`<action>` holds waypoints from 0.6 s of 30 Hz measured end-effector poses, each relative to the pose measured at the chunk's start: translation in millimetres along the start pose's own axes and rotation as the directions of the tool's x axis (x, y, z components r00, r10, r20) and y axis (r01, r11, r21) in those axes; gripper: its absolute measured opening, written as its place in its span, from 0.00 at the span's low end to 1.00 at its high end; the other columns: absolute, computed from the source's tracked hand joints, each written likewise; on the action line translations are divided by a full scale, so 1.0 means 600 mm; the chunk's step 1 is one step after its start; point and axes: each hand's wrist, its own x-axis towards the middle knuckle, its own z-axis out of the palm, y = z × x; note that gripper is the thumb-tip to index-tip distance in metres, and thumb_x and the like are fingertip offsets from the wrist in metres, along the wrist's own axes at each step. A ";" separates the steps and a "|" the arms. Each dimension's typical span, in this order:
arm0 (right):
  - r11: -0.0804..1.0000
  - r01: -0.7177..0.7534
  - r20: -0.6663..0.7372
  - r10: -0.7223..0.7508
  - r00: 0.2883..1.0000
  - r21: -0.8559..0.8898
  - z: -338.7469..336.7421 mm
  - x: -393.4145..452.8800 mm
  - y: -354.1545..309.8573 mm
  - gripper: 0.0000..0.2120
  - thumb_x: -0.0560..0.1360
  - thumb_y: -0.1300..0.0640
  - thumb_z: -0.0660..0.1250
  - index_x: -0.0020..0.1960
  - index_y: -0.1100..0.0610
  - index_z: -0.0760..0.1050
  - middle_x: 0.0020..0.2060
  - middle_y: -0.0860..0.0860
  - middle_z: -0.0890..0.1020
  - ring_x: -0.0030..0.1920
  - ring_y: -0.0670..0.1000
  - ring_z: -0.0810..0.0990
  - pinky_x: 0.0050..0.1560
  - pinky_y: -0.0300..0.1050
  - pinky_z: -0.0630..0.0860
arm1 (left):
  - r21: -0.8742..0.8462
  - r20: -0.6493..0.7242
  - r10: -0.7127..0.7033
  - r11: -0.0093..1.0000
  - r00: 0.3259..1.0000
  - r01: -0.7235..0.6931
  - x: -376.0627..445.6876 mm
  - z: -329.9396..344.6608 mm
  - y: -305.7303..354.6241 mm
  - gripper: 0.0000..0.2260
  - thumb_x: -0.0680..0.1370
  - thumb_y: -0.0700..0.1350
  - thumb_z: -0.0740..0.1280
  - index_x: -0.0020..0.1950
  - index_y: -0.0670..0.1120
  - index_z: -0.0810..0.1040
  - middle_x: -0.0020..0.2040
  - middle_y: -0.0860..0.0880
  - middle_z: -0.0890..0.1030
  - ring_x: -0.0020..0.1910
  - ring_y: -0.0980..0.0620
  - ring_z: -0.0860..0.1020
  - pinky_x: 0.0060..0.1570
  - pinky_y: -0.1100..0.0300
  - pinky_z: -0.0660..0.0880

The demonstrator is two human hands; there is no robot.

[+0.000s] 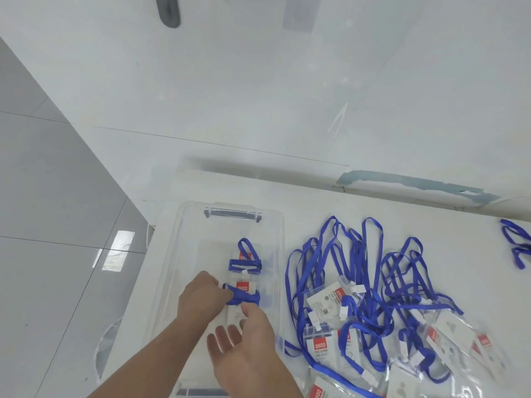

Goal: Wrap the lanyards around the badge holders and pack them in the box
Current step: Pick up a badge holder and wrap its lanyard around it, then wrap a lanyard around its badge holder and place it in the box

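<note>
A clear plastic box (184, 254) with a grey latch sits on the white table. Inside lies one wrapped badge holder (245, 261) with blue lanyard around it. Nearer to me, over the box, both hands hold a second badge holder (244, 293) bound in blue lanyard. My left hand (202, 294) pinches the lanyard at the holder's left side. From below, my right hand (244, 340) has its thumb on the wrap and its fingers under the holder. A tangled heap of loose blue lanyards and clear badge holders (373, 305) lies right of the box.
The table's left edge (135, 282) runs beside the box, with grey tiled floor (57, 225) below. A white wall (258, 96) rises behind the table. More blue lanyard (517, 245) lies at the far right edge.
</note>
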 end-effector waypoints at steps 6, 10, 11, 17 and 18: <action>0.991 0.133 0.183 -0.132 0.974 0.008 -0.016 -0.079 -0.038 0.10 0.76 0.56 0.70 0.53 0.62 0.79 0.46 0.57 0.83 0.47 0.56 0.82 0.45 0.51 0.80 | -0.109 -0.021 0.045 0.993 0.999 -0.047 -0.034 -0.036 0.031 0.14 0.72 0.46 0.72 0.53 0.47 0.71 0.41 0.50 0.78 0.38 0.48 0.82 0.45 0.56 0.81; 0.968 0.251 0.212 -0.246 0.946 0.004 -0.029 -0.139 -0.087 0.06 0.75 0.57 0.71 0.45 0.60 0.81 0.35 0.53 0.84 0.36 0.51 0.80 0.35 0.45 0.75 | -0.165 -0.121 0.098 0.979 0.988 -0.117 -0.054 -0.052 0.052 0.11 0.72 0.45 0.71 0.51 0.47 0.73 0.43 0.51 0.78 0.43 0.48 0.78 0.49 0.52 0.79; 0.957 0.289 0.223 -0.283 0.933 0.005 -0.038 -0.148 -0.103 0.05 0.75 0.57 0.70 0.44 0.59 0.81 0.34 0.53 0.83 0.35 0.51 0.80 0.34 0.44 0.75 | -0.183 -0.164 0.119 0.972 0.979 -0.148 -0.062 -0.052 0.060 0.10 0.73 0.45 0.70 0.51 0.46 0.73 0.42 0.51 0.77 0.43 0.49 0.77 0.46 0.54 0.77; 0.851 0.525 0.222 -0.507 0.833 -0.027 -0.126 -0.162 -0.216 0.04 0.76 0.57 0.69 0.45 0.58 0.80 0.32 0.51 0.80 0.29 0.47 0.75 0.33 0.42 0.73 | -0.370 -0.397 0.249 0.837 0.883 -0.403 -0.152 -0.047 0.132 0.02 0.76 0.43 0.66 0.48 0.48 0.74 0.43 0.53 0.78 0.40 0.55 0.76 0.39 0.57 0.72; 0.827 0.561 0.212 -0.542 0.813 -0.038 -0.145 -0.157 -0.236 0.04 0.76 0.57 0.69 0.45 0.58 0.80 0.32 0.51 0.80 0.29 0.47 0.74 0.33 0.41 0.73 | -0.386 -0.414 0.281 0.808 0.866 -0.446 -0.171 -0.041 0.145 0.02 0.76 0.43 0.66 0.47 0.48 0.74 0.42 0.53 0.78 0.40 0.54 0.77 0.40 0.57 0.72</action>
